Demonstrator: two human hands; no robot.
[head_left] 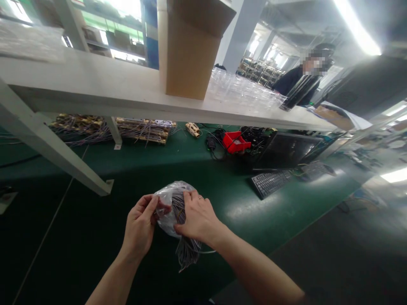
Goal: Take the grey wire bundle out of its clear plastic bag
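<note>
- L hand [140, 226] + R hand [197, 218] both up over the green tabletop [143, 169], sharing one clear plastic bag [171, 199] w/ a wire bundle [187, 248] inside.
- L fingers pinched on the bag's left edge; R fingers clamped over its right side and the wires. Both grasping, neither slack.
- Bag sits between the two sets of fingers, held clear of the tabletop; loose wire ends hang below the R fingers, out of the bag's open end. Looks like a two-handed hold to keep the film taut around the bundle.
- Beyond the fingers: white shelf [95, 91] on slanted legs, cardboard box [187, 46] and clear trays on top.
- Under the shelf, far side: more wired parts [140, 129] in rows, red bin [237, 142].
- Right of the fingers: keyboard [270, 182], dark monitor [289, 150].
- Another person [299, 82] far right, behind the shelf. Factory hall, strip lights overhead.
</note>
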